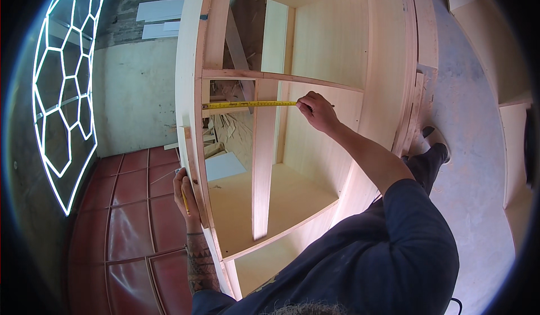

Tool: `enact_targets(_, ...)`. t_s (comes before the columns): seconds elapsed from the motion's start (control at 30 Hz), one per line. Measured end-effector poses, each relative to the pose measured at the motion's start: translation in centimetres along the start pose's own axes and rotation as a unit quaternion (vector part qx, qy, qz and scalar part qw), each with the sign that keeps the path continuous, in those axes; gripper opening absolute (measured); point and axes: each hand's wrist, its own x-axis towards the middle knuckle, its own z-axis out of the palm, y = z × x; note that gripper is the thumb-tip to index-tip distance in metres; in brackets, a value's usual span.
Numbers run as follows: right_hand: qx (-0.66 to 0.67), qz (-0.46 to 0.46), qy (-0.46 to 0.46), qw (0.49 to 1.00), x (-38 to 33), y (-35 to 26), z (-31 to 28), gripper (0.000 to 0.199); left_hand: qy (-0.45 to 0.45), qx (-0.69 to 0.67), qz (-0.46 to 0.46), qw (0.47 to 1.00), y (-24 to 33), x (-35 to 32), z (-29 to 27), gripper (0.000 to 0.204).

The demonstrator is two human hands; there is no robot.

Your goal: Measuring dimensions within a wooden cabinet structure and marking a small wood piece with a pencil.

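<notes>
A yellow tape measure point(247, 105) stretches across an opening of a pale wooden cabinet frame point(281, 78), just below a cross rail. Its left end meets the inner edge of the left side board point(197, 50). At the other end my right hand point(316, 111) is closed on the tape; the tape's case cannot be made out. A narrow upright board point(262, 163) stands behind the tape. Lower down on the left, my left hand point(188, 195) lies against the outside of the side board, with a yellow pencil point(185, 201) held in its fingers.
Dark red panels point(129, 225) with thin strips lie at the lower left. White boards point(160, 11) rest at the back left, near hexagonal lights point(67, 61). Wood scraps point(228, 132) show through the frame. Boards point(426, 30) lie on the grey floor at right, near a foot point(436, 137).
</notes>
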Motion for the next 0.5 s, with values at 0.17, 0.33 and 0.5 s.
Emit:
enact_targets(0.17,0.007,0.006,0.001,1.000,-0.2,0.1,0.1,0.014,0.002,0.003,0.012,1.000,0.0,0.1,0.1,0.042)
enact_targets(0.33,0.003,-0.008,0.006,1.000,0.4,0.1,0.2,0.014,0.008,-0.050,-0.011,0.999,1.2,0.0,0.8,0.040)
enact_targets(0.5,0.003,-0.016,0.017,1.000,0.3,0.2,0.0,0.013,0.007,-0.047,-0.011,0.999,1.6,0.1,1.1,0.038)
